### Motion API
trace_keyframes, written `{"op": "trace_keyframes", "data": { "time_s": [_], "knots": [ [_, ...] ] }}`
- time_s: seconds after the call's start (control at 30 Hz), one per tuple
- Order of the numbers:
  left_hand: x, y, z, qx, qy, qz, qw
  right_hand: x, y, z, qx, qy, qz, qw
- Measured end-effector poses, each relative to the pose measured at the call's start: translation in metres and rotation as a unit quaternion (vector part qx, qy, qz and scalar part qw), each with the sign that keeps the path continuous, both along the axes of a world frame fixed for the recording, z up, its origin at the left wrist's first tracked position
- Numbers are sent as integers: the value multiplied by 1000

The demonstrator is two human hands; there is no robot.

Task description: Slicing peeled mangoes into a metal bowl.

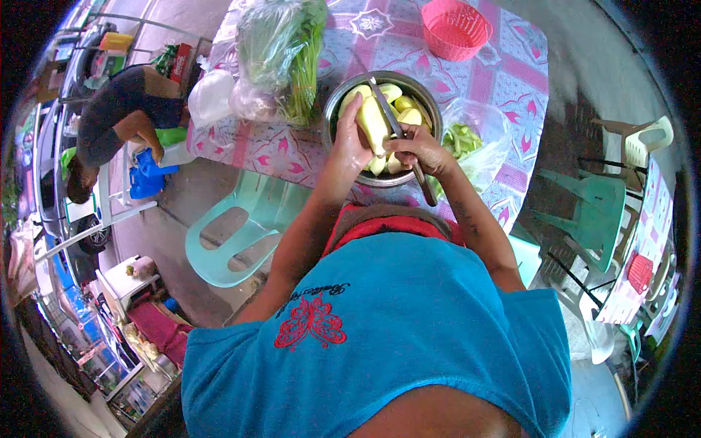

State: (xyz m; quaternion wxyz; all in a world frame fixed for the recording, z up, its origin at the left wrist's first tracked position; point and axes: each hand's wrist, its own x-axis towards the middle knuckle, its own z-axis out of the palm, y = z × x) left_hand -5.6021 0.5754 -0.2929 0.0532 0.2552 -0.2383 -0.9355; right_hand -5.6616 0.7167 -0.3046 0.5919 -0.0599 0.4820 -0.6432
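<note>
My left hand (350, 141) grips a peeled, pale yellow-green fruit or vegetable (373, 121), oblong and tapering towards me. Against its right side lies a narrow-bladed knife (388, 105), tip pointing away from me. The fingers of my right hand (426, 153) wrap the knife where blade meets handle, and its dark handle end sticks out below them. Both hands are over a round metal pot (330, 112) holding several peeled pale pieces (409, 116). Right of the pot, a clear plastic bag (487, 164) contains green peelings (463, 139).
On the patterned tablecloth (279, 148) stand a bag of leafy green stalks (301, 71), a white plastic bag (211, 96) and a pink basket (457, 33). A mint plastic chair (235, 230) is at the near left. Another person (126, 117) bends over beyond the table's left side.
</note>
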Motion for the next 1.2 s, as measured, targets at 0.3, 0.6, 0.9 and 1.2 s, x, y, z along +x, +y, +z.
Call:
{"op": "trace_keyframes", "data": {
  "time_s": [0.3, 0.6, 0.9, 1.2],
  "knots": [
    [1, -12, -46, 142, -182, 117, 966, 0, -4, 8, 160, 296, -36, 941],
    [9, -13, -13, 111, -38, -88, 989, -40, 10, 2, 126, 240, -68, 960],
    [2, -3, -24, 158, -89, -142, 973, -39, 14, 17, 153, 394, -41, 905],
    [-15, 7, -12, 144, -68, -148, 976, -7, 8, 20, 196, 497, -95, 840]
  ]
}}
